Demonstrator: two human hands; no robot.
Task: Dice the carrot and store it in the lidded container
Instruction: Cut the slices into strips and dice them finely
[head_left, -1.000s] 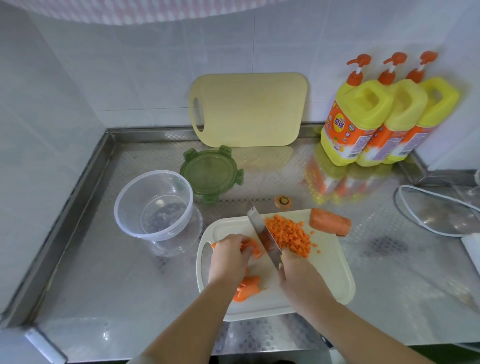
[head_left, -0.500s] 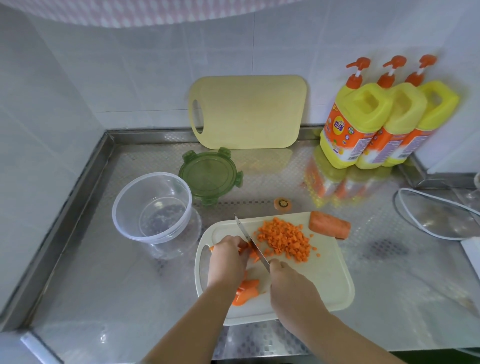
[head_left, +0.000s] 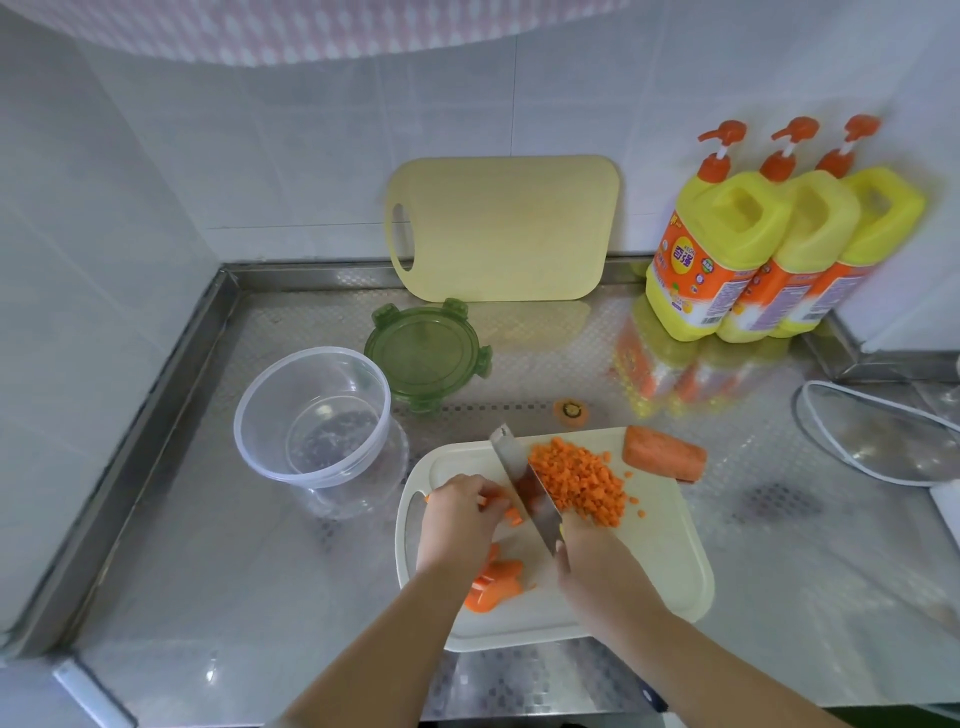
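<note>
On the white cutting board (head_left: 660, 561) my left hand (head_left: 454, 519) presses carrot strips (head_left: 511, 512) flat. My right hand (head_left: 597, 566) grips a knife (head_left: 524, 486) whose blade stands against the strips, beside a heap of diced carrot (head_left: 576, 478). A whole carrot chunk (head_left: 665, 453) lies at the board's far right corner. More carrot slices (head_left: 493, 584) lie near my left wrist. The clear round container (head_left: 311, 415) stands empty left of the board, its green lid (head_left: 427, 358) flat behind it.
A carrot end (head_left: 570, 410) lies on the steel counter (head_left: 208, 545) behind the board. A yellow cutting board (head_left: 504, 228) leans on the tiled wall. Three yellow pump bottles (head_left: 779, 249) stand at the back right. A glass lid (head_left: 883, 431) lies at the right.
The knife lifted and tilted half a second ago, and now stands against the strips again, close to the diced heap. My left hand stayed on the strips.
</note>
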